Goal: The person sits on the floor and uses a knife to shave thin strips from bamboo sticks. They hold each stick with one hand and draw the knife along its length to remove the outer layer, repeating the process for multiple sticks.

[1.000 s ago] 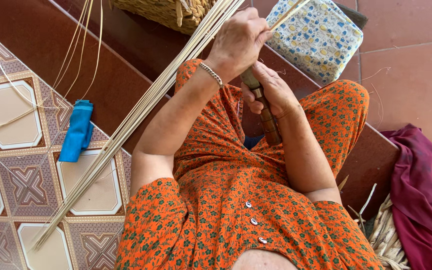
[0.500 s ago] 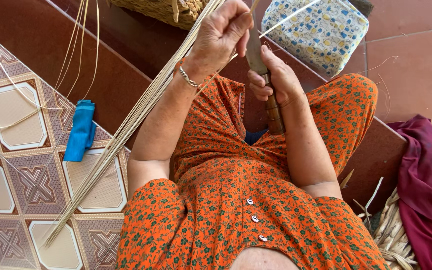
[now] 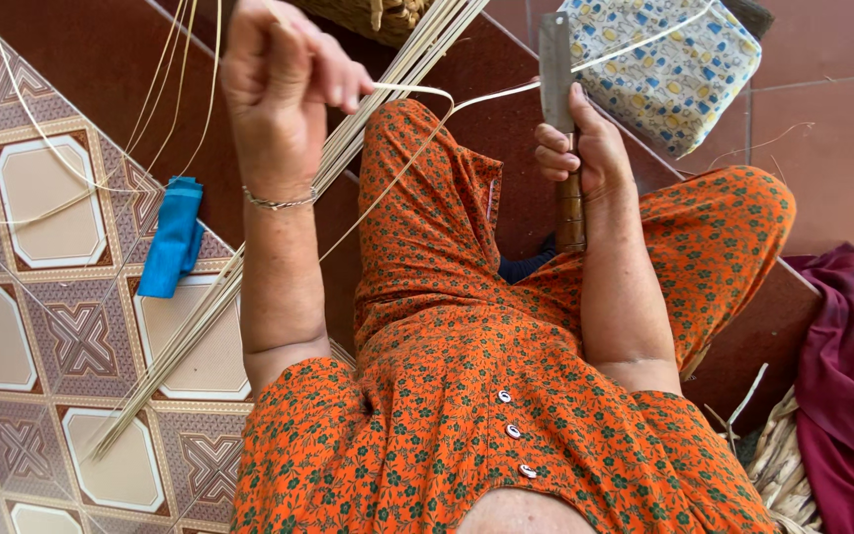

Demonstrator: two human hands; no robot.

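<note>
The left hand (image 3: 284,99) is raised at the far left, its fingers pinched shut on a thin pale strip (image 3: 417,91) that curls over to the right. The right hand (image 3: 585,148) sits right of it, fingers wrapped tight around the wooden handle of a knife (image 3: 555,74), whose flat metal blade stands upright; the strip runs on toward the blade and past it. A long bundle of pale cane strips (image 3: 249,267) slants from the near left floor up between the hands, passing behind the left forearm. A blue cloth (image 3: 172,237) lies on the patterned floor tiles (image 3: 42,336) to the left of the bundle. A patterned cushion (image 3: 674,69) lies at the far right, and a maroon cloth (image 3: 852,376) at the near right.
</note>
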